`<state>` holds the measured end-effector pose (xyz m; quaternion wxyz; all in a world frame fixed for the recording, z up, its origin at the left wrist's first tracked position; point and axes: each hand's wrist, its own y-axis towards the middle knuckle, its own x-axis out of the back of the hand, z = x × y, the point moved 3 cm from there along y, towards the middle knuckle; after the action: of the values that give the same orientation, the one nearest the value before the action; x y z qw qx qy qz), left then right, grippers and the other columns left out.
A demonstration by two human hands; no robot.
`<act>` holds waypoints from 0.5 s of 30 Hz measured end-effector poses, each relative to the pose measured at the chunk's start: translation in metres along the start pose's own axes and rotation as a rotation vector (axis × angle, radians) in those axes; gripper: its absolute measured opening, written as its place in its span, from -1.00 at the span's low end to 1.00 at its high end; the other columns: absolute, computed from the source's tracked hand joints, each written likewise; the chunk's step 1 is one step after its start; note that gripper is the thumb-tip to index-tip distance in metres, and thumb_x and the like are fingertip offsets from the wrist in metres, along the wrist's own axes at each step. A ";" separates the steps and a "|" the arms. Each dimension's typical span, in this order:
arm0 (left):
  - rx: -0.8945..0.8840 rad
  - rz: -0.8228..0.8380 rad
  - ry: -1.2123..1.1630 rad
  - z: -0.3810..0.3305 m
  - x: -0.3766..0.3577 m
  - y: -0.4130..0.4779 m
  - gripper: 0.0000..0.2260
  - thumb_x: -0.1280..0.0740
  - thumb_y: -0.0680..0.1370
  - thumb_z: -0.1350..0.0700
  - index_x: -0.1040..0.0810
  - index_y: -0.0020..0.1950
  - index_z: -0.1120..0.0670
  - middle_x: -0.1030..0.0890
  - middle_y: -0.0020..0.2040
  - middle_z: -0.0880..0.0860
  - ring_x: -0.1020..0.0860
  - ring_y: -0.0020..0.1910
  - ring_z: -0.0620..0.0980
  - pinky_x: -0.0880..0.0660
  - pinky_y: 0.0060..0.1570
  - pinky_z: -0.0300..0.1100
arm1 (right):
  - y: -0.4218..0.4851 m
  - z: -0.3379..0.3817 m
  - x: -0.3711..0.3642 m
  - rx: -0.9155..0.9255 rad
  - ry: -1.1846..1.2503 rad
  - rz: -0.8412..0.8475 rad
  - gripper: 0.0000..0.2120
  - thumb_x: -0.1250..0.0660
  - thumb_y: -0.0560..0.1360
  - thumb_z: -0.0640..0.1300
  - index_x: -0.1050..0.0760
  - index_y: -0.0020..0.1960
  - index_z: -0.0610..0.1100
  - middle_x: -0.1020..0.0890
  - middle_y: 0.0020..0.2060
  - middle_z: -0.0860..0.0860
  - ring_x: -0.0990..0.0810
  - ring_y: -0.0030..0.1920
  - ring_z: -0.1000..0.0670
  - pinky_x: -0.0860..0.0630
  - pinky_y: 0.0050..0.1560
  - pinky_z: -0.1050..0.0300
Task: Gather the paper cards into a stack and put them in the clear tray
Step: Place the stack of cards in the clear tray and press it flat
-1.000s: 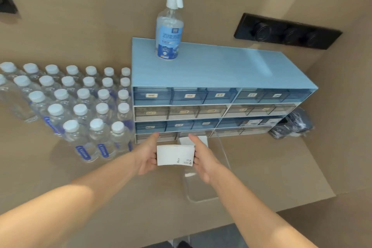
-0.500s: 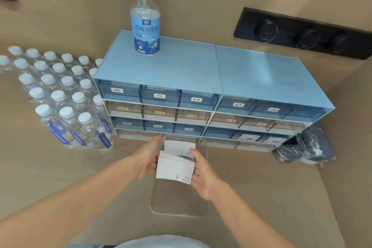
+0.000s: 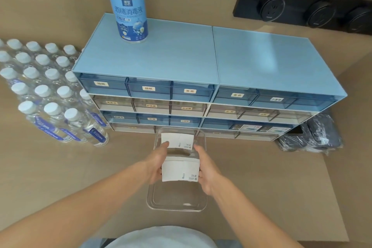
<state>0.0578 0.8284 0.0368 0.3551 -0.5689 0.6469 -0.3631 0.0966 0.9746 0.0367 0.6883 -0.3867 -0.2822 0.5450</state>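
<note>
White cards [image 3: 180,169], squared into a stack, sit clamped between my left hand [image 3: 156,164] and right hand [image 3: 205,171], fingers curled on the short edges, above the middle of the tray [image 3: 177,206]. More cards [image 3: 177,141] lie at the tray's far end, my left fingertip touching them. That far rim sits just beside the drawer unit [image 3: 201,86]; its near end is bare. Bottles [image 3: 50,94] crowd the left, while the counter [image 3: 271,177] lies open on the right. Tray walls are hard to trace, and the spray bottle [image 3: 128,6] is cut off at the top
</note>
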 end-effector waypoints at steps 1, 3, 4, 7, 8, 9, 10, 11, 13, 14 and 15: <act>0.004 -0.015 -0.013 0.000 -0.001 0.001 -0.61 -0.07 0.63 -0.23 -0.51 0.10 0.03 -0.73 -0.33 0.08 -0.71 -0.39 0.02 -0.57 -0.51 -0.19 | 0.002 0.002 -0.003 -0.010 -0.010 -0.013 -0.43 -0.25 0.44 0.35 -0.51 0.29 0.01 -0.69 0.11 -0.08 -0.65 0.11 -0.08 -0.49 0.29 -0.07; 0.014 -0.029 -0.050 -0.001 -0.003 0.002 -0.64 -0.06 0.63 -0.24 -0.47 -0.01 0.00 -0.70 -0.43 0.07 -0.68 -0.47 0.02 -0.54 -0.58 -0.19 | 0.006 0.005 -0.008 -0.030 -0.023 -0.032 -0.36 -0.24 0.42 0.38 -0.46 0.36 0.01 -0.62 0.23 -0.10 -0.59 0.21 -0.12 -0.45 0.33 -0.09; 0.019 -0.033 -0.066 -0.003 -0.004 0.002 -0.63 -0.06 0.63 -0.24 -0.47 0.00 0.00 -0.69 -0.43 0.07 -0.68 -0.49 0.02 -0.54 -0.59 -0.20 | 0.007 0.007 -0.009 -0.038 -0.025 -0.040 -0.33 -0.24 0.41 0.39 -0.44 0.37 0.02 -0.59 0.26 -0.11 -0.58 0.23 -0.12 -0.46 0.32 -0.08; 0.032 -0.037 -0.054 -0.005 -0.004 0.005 -0.57 -0.03 0.61 -0.29 -0.43 0.23 -0.03 -0.69 -0.20 0.08 -0.69 -0.33 0.03 -0.55 -0.43 -0.18 | 0.009 0.011 -0.011 -0.043 -0.001 -0.039 -0.36 -0.23 0.42 0.38 -0.46 0.35 0.02 -0.64 0.19 -0.09 -0.64 0.11 -0.10 -0.57 0.09 0.01; 0.039 -0.022 -0.060 -0.005 -0.003 0.006 -0.54 -0.03 0.60 -0.30 -0.43 0.29 -0.03 -0.68 -0.12 0.09 -0.69 -0.25 0.04 -0.57 -0.35 -0.16 | 0.009 0.012 -0.011 -0.042 0.006 -0.035 -0.39 -0.23 0.43 0.37 -0.47 0.34 0.02 -0.65 0.17 -0.08 -0.65 0.09 -0.09 -0.58 0.04 0.03; 0.048 0.005 -0.076 -0.006 -0.003 0.007 -0.51 -0.03 0.60 -0.31 -0.43 0.33 -0.02 -0.68 -0.04 0.12 -0.69 -0.17 0.07 -0.61 -0.25 -0.11 | 0.010 0.013 -0.010 -0.037 0.000 -0.029 -0.41 -0.23 0.44 0.36 -0.48 0.33 0.03 -0.65 0.15 -0.07 -0.65 0.08 -0.08 -0.57 -0.01 0.05; 0.054 0.031 -0.094 -0.007 -0.003 0.008 -0.49 -0.03 0.60 -0.31 -0.43 0.36 -0.02 -0.68 0.04 0.14 -0.69 -0.08 0.11 -0.63 -0.11 -0.03 | 0.011 0.013 -0.009 -0.028 -0.023 -0.025 -0.41 -0.22 0.45 0.36 -0.48 0.33 0.03 -0.65 0.16 -0.06 -0.64 0.10 -0.07 -0.56 -0.03 0.05; 0.053 0.048 -0.108 -0.009 -0.002 0.009 -0.48 -0.03 0.60 -0.30 -0.43 0.39 -0.01 -0.66 0.11 0.16 -0.68 0.00 0.14 -0.62 0.04 0.04 | 0.011 0.014 -0.008 -0.011 -0.072 -0.031 -0.41 -0.21 0.44 0.36 -0.48 0.33 0.02 -0.63 0.19 -0.04 -0.61 0.14 -0.06 -0.52 0.03 0.05; 0.020 0.053 -0.101 -0.017 0.001 0.010 -0.46 -0.03 0.61 -0.28 -0.41 0.42 0.03 -0.61 0.21 0.13 -0.62 0.09 0.09 -0.52 0.19 -0.02 | 0.012 0.017 -0.005 0.053 -0.229 -0.082 -0.40 -0.21 0.44 0.34 -0.49 0.32 0.01 -0.58 0.24 0.01 -0.54 0.22 -0.06 -0.42 0.16 0.03; -0.010 0.043 -0.070 -0.022 0.002 0.010 -0.47 -0.04 0.62 -0.26 -0.38 0.44 0.04 -0.56 0.25 0.11 -0.57 0.11 0.05 -0.45 0.17 -0.12 | 0.012 0.019 -0.003 0.118 -0.314 -0.107 -0.44 -0.22 0.44 0.32 -0.52 0.29 0.01 -0.58 0.24 0.02 -0.53 0.20 -0.04 -0.40 0.16 0.04; -0.046 0.022 -0.014 -0.026 0.005 0.010 -0.48 -0.08 0.63 -0.23 -0.34 0.46 0.06 -0.51 0.34 0.11 -0.50 0.14 0.01 -0.37 0.18 -0.17 | 0.012 0.021 -0.001 0.209 -0.393 -0.116 -0.50 -0.24 0.45 0.27 -0.55 0.25 0.02 -0.60 0.22 0.04 -0.55 0.17 -0.02 -0.41 0.16 0.06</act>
<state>0.0296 0.8256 0.0405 0.3505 -0.5725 0.6587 -0.3400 0.0734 0.9796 0.0382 0.6865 -0.1829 -0.3745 0.5958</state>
